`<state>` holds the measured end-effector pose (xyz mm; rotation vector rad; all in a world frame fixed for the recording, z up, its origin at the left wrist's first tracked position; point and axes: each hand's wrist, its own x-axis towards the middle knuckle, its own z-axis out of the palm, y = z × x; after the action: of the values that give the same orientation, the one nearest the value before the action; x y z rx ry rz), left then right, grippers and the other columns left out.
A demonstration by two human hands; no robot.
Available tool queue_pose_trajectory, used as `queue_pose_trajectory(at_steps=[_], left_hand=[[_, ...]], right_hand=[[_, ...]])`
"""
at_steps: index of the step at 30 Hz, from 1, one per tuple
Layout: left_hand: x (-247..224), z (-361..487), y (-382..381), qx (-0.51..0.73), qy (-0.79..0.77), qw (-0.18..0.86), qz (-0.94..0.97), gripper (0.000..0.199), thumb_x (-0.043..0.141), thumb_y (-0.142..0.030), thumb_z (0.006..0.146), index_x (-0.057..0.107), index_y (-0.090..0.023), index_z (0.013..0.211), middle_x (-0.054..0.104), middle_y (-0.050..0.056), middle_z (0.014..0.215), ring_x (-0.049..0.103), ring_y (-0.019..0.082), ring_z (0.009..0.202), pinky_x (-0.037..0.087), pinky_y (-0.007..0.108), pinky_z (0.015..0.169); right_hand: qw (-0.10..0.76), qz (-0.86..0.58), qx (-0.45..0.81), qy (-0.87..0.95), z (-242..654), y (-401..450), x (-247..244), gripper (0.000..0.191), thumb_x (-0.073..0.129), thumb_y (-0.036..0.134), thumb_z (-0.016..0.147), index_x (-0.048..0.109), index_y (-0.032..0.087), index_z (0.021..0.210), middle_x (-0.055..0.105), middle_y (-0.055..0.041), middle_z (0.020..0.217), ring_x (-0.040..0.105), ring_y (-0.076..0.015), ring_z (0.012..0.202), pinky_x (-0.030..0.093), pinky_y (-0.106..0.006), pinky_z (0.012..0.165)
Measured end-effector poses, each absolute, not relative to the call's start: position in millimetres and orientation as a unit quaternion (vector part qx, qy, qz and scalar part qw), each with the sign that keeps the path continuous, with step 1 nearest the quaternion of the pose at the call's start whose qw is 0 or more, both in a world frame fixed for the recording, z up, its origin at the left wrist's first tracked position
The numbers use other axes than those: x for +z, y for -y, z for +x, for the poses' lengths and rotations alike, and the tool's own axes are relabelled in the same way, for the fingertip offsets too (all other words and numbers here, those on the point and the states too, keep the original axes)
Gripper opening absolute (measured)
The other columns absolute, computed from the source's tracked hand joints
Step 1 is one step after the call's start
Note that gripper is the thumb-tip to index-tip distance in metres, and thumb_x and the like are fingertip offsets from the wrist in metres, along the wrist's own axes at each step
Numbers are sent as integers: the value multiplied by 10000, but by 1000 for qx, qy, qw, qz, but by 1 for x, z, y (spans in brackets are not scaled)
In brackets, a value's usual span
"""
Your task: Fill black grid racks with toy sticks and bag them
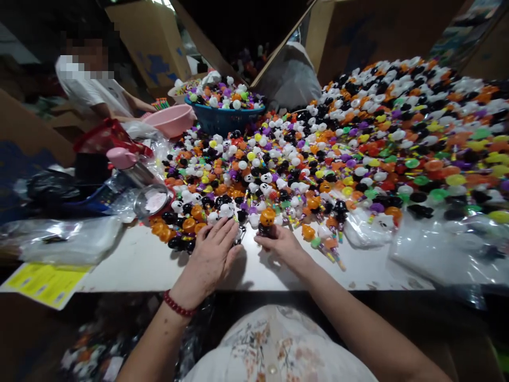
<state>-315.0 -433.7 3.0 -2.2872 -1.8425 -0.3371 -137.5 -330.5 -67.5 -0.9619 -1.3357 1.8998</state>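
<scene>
My right hand [285,247] holds a small plastic figure with an orange pumpkin head [267,216] and a dark lower part, pinched between thumb and fingers above the white table. My left hand [212,253] lies palm down with its fingers stretched over the near edge of the pile; what is beneath the palm is hidden. Beside it are orange pumpkin pieces [162,231] and black pieces [175,243]. In front of both hands spreads a large heap of small white, black, orange, purple and green pieces [265,178], some ghost-shaped. Several pieces with candy-coloured tubes [329,252] lie right of my right hand.
A blue tub [222,118] full of pieces and a pink basin [170,121] stand behind the heap. A pink-lidded flask [129,163] and a round metal tin [149,201] are left. Clear plastic bags [433,249] lie right. A person [93,93] works at far left.
</scene>
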Motion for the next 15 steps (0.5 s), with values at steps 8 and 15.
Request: queue_pose_trajectory(at_steps=[8,15], left_hand=[[-3,-319,433,-130,616,88,-772,419,403,-306,1003,518,-155,1376,566,103,1416,438,256,1383,309,453,1111],[-1,-319,435,-126,612,92,-775,419,405,-306,1003,516,-133,1368,572,110,1409,447,258,1376,302,459,1109]], right_hand=[[278,-374,512,722,-184,302,-73,131,645,226,787,651,175,907,688,-22,842,584,-161,760,449,-260,681],[234,-358,421,800,-186,291,-78,152,557,183,839,639,188,966,694,-43,878,580,-173,764,422,-253,684]])
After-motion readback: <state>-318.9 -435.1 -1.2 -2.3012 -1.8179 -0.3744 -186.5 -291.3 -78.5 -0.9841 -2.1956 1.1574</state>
